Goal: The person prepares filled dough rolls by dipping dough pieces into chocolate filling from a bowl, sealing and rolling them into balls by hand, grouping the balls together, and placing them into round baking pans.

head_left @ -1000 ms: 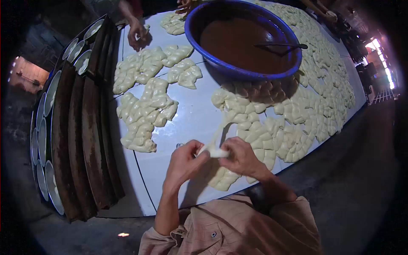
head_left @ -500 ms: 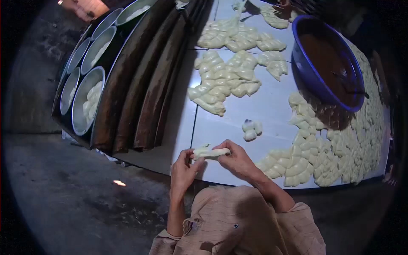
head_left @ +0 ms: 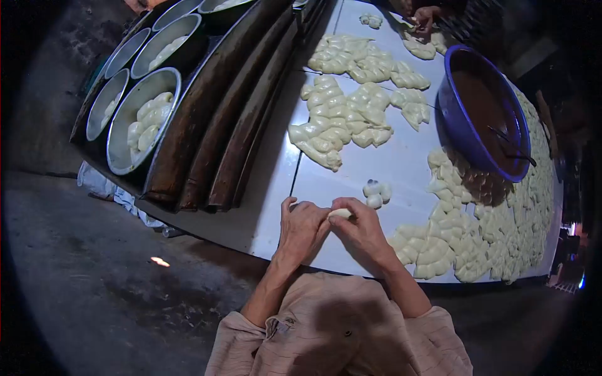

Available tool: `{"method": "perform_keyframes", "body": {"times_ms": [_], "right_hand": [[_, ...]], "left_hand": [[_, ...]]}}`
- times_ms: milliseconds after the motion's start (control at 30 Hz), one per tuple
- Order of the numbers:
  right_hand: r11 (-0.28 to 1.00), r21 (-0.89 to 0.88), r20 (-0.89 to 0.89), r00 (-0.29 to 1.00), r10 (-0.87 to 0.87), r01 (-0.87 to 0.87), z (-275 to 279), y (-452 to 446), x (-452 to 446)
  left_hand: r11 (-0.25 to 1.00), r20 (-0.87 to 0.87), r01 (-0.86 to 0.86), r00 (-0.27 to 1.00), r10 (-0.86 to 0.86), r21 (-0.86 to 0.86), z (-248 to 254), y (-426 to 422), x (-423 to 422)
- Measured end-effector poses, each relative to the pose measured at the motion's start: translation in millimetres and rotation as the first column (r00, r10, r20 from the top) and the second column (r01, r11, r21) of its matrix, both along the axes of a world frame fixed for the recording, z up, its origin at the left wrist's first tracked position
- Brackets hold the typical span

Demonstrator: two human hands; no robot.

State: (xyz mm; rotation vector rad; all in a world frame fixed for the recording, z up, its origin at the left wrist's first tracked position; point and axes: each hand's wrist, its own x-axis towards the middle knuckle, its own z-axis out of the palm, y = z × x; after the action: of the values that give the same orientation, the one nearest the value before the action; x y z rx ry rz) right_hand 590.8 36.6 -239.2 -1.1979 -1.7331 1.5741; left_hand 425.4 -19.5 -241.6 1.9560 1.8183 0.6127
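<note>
A small pale piece of dough (head_left: 340, 214) is held between my two hands above the table's near edge. My right hand (head_left: 364, 233) pinches it between thumb and fingers. My left hand (head_left: 302, 230) is closed at the dough's left end, back of the hand up, its fingertips partly hidden. Just beyond my right hand lies a small cluster of smooth whitish lumps (head_left: 376, 193). Farther back on the table is a patch of glossy, joined dough pieces (head_left: 335, 119). A larger spread of dough pieces (head_left: 439, 241) lies to the right.
A blue tub (head_left: 463, 116) of brown contents, with a dark handle sticking out, stands at right on the white table (head_left: 263, 232). Long dark wooden troughs (head_left: 213, 119) and metal bowls (head_left: 115, 147) holding dough stand at left. Another person's hand (head_left: 426, 17) works at the far edge.
My hands have come together, and the dough stretched between them now shows only as a short piece. My left hand has turned over toward the right. The camera view has shifted slightly.
</note>
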Motion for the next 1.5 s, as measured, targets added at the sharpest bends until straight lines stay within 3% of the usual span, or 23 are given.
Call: {"method": "perform_keyframes", "body": {"times_ms": [167, 267, 300, 333, 400, 500, 600, 633, 667, 733, 800, 867, 900, 933, 967, 1000, 1033, 1133, 1200, 1233, 1267, 1333, 1500], "right_hand": [[0.99, 0.066, 0.116, 0.987, 0.113, -0.121, 11.4, 6.3, 2.2], [0.94, -0.335, -0.062, 0.997, 0.045, -0.063, 23.2, 8.6, 12.7], [0.924, -0.381, -0.196, 0.978, -0.065, -0.015, 29.4, 12.1, 20.0], [0.798, -0.602, -0.381, 0.884, -0.272, -0.014, 41.4, 14.2, 33.2], [0.891, -0.452, -0.526, 0.794, -0.304, 0.042, 52.1, 24.5, 54.8], [0.888, -0.456, -0.598, 0.72, -0.351, 0.055, 65.4, 37.1, 69.0], [0.838, -0.526, -0.341, 0.867, -0.364, 0.145, 57.1, 42.1, 73.1], [0.843, -0.515, -0.351, 0.858, -0.374, 0.156, 53.5, 37.6, 69.0], [0.847, -0.514, -0.363, 0.862, -0.355, 0.132, 46.8, 32.2, 68.0], [0.862, -0.494, -0.383, 0.862, -0.33, 0.111, 36.8, 29.4, 72.3], [0.861, -0.458, -0.263, 0.892, -0.368, 0.22, 33.9, 30.0, 78.4], [0.871, -0.345, -0.104, 0.908, -0.407, 0.35, 29.2, 32.6, 87.1], [0.924, -0.003, -0.178, 0.91, -0.376, 0.381, 13.9, 34.5, 91.1], [0.912, 0.052, -0.158, 0.905, -0.395, 0.407, 23.4, 36.0, 92.4], [0.908, 0.05, -0.18, 0.898, -0.402, 0.416, 24.1, 39.6, 98.8], [0.907, 0.045, -0.205, 0.893, -0.402, 0.419, 25.8, 43.5, 103.8], [0.883, -0.194, -0.168, 0.872, -0.459, 0.428, 34.5, 42.8, 108.5], [0.885, -0.034, -0.407, 0.802, -0.437, 0.464, 45.2, 45.2, 108.4], [0.881, -0.398, -0.582, 0.671, -0.459, 0.257, 62.1, 45.2, 118.3], [0.86, -0.463, -0.675, 0.542, -0.5, 0.215, 69.7, 44.2, 119.8], [0.84, -0.518, -0.745, 0.397, -0.537, 0.163, 73.1, 43.6, 122.0], [0.848, -0.511, -0.753, 0.403, -0.52, 0.139, 70.8, 52.5, 133.7], [0.862, -0.462, -0.694, 0.52, -0.498, 0.21, 66.9, 83.9, 167.2]], "left_hand": [[0.992, -0.06, 0.015, 0.998, -0.008, 0.122, -7.1, -2.8, 2.6], [0.992, -0.06, -0.043, 0.997, 0.051, 0.121, -18.0, -8.8, 1.7], [0.987, -0.07, -0.084, 0.993, 0.095, 0.139, -19.5, -9.6, 1.9], [0.979, -0.078, -0.128, 0.987, 0.141, 0.156, -20.7, -11.2, 2.6], [0.992, -0.137, -0.094, 0.985, 0.105, 0.084, -24.9, -16.3, -3.4], [0.976, -0.159, -0.063, 0.987, 0.029, -0.207, 11.0, -4.2, 7.1], [0.991, 0.014, 0.04, 0.999, -0.038, -0.129, 37.7, 16.5, 25.0], [1.0, 0.105, 0.023, 0.994, -0.024, 0.011, 45.4, 23.6, 35.4], [0.99, 0.351, -0.015, 0.934, 0.063, -0.138, 50.0, 30.9, 43.0], [0.916, 0.726, 0.043, 0.625, 0.287, -0.399, 55.2, 47.7, 57.2], [0.947, 0.734, -0.043, 0.621, 0.275, -0.319, 35.0, 52.3, 66.5], [0.919, 0.818, 0.007, 0.458, 0.347, -0.394, 31.4, 58.3, 73.6], [0.918, 0.828, 0.019, 0.439, 0.348, -0.396, 26.8, 61.0, 78.1], [0.917, 0.836, 0.026, 0.42, 0.352, -0.399, 22.2, 63.9, 84.5], [0.941, 0.847, -0.015, 0.431, 0.311, -0.339, 19.7, 68.2, 93.2], [0.98, 0.793, -0.082, 0.577, 0.196, -0.183, 25.7, 72.9, 102.1], [0.99, 0.793, -0.119, 0.594, 0.136, -0.081, 33.9, 78.8, 112.3], [0.938, 0.84, -0.164, 0.511, -0.184, 0.306, 37.9, 100.2, 147.9], [0.919, 0.851, -0.115, 0.434, -0.296, 0.378, 37.4, 105.1, 175.3], [0.831, 0.747, -0.09, 0.498, -0.44, 0.549, 35.8, 114.4, 179.7], [0.821, 0.777, -0.11, 0.411, -0.476, 0.561, 38.8, 118.6, 188.2], [0.843, 0.848, -0.181, 0.283, -0.448, 0.506, 20.1, 125.8, 213.9], [0.979, 0.973, 0.136, 0.155, -0.17, 0.15, 13.7, 121.8, 224.4]]}}
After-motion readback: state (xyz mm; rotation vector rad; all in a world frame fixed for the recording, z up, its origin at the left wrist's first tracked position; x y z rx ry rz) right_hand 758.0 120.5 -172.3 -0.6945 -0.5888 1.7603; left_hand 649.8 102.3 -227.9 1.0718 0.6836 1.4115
